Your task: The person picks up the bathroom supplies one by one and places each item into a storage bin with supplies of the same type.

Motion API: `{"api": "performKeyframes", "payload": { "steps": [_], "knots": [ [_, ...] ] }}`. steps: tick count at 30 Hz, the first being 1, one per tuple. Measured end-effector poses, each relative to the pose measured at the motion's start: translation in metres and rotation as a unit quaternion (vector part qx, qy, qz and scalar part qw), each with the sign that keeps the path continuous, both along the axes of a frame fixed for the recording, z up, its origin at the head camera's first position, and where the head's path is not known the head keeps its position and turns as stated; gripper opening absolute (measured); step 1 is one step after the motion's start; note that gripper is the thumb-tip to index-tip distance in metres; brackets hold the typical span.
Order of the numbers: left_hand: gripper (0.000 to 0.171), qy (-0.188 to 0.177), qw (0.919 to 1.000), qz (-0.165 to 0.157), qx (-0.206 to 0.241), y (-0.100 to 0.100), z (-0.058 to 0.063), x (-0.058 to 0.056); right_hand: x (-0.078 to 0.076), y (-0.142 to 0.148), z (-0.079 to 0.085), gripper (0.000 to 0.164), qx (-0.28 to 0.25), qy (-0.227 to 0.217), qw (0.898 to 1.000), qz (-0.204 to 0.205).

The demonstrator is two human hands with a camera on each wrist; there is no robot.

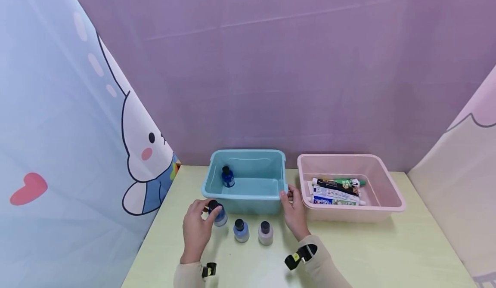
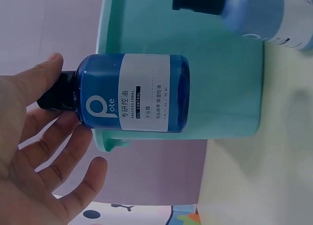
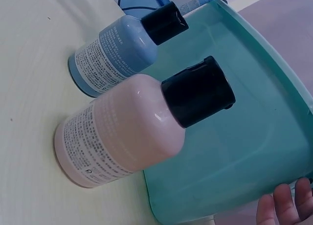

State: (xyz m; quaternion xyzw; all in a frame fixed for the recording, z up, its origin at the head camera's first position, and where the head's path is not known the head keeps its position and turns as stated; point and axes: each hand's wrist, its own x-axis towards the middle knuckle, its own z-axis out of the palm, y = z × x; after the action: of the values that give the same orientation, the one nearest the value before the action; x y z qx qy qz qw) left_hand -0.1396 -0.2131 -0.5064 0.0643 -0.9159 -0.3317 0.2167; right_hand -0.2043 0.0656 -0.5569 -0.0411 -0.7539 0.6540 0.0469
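Observation:
My left hand point(image 1: 196, 227) pinches the black cap of a blue body wash bottle point(image 2: 146, 93) between thumb and fingers. In the head view this bottle is in front of the teal bin point(image 1: 248, 204), near its left corner. My right hand point(image 1: 296, 215) grips the bin's front right corner at the rim, its fingertips point(image 3: 285, 203) showing at the edge in the right wrist view. A light blue bottle point(image 1: 241, 232) and a pale pink bottle point(image 1: 265, 235), both black-capped, stand upright before the bin. Inside the bin stands a dark blue bottle point(image 1: 228, 178) at the left.
Right of the teal bin is a pink bin point(image 1: 348, 215) holding several toothpaste tubes point(image 1: 337, 191). Both bins stand on a pale yellow table point(image 1: 422, 236). A purple cloth point(image 1: 271, 72) hangs behind, with printed curtains point(image 1: 69, 107) at the sides.

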Motion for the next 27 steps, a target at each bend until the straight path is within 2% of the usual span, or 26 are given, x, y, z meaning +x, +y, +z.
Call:
{"api": "performKeyframes", "payload": {
  "steps": [5, 13, 21, 27],
  "knots": [
    [0.038, 0.019, 0.9997, -0.007, -0.013, 0.0, 0.006, -0.002, 0.0, 0.0, 0.001, 0.055, -0.001, -0.002, 1.0, 0.005],
    [0.036, 0.02, 0.9994, -0.027, -0.007, 0.001, 0.02, -0.006, 0.001, 0.002, 0.002, 0.054, -0.001, -0.001, 1.0, 0.004],
    [0.037, 0.051, 0.9975, -0.047, -0.012, 0.002, 0.031, -0.009, 0.0, 0.002, 0.001, 0.057, -0.006, 0.005, 1.0, 0.009],
    [0.039, 0.051, 0.997, -0.058, -0.006, 0.003, 0.041, -0.009, 0.001, 0.002, 0.003, 0.058, -0.01, 0.0, 1.0, 0.011]
  ]
}}
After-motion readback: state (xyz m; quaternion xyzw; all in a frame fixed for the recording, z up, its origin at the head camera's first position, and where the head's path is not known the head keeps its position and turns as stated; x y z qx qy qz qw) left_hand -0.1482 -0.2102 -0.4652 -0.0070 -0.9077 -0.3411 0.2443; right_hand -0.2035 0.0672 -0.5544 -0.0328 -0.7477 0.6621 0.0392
